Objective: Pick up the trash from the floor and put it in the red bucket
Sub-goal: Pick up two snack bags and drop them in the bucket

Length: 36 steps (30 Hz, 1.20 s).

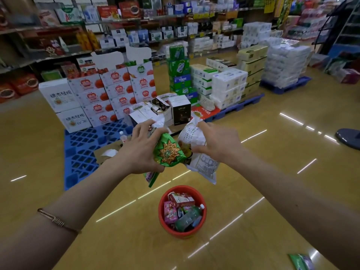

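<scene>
Both forearms in frame, thin bracelet on left wrist. Left hand curled tight round green snack bag, plus a second green-and-purple wrapper hanging below the palm. Right hand closed on white printed bag, fingers wrapped over its top, lower end dangling loose. Both bags held up off the floor, touching each other, above and just behind red bucket. Bucket upright on glossy yellow floor, already holding pink cartons and a green plastic bottle. One green wrapper left on floor, bottom right, well apart from bucket. Blue pallet with stacked drink cartons behind left hand.
</scene>
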Tool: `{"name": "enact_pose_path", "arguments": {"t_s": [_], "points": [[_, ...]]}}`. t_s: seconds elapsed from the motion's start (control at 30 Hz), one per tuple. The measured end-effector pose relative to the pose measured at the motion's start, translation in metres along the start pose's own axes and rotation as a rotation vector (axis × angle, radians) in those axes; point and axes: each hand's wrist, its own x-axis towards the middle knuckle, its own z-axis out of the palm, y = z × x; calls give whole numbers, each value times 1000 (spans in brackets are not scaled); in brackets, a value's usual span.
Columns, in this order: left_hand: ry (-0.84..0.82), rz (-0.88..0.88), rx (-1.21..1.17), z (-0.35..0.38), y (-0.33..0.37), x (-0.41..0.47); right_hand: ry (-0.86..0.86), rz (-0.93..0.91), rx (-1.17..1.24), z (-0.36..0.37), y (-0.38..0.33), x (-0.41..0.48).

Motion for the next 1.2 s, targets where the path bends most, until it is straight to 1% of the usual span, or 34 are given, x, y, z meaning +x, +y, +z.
{"name": "enact_pose_path", "arguments": {"t_s": [0.17,0.3,0.4,0.57,0.77,0.9,1.0,1.2], "points": [[-22,42,29,8,-17,53,-56,53,16,21,24,36],[-80,87,23,21,-25,101,-79,142,27,36,42,61],[-128,160,36,37,-32,139,-96,218,51,54,51,74],[-196,338,21,70,-51,208,-134,415,50,89,55,99],[-306,541,-16,113,-79,272,-204,694,132,140,43,124],[-420,618,-20,165,-90,293,-241,841,218,192,30,119],[-508,642,-20,218,-96,298,-289,903,288,242,19,109],[-667,557,-14,353,-117,297,-445,935,402,362,1,80]]}}
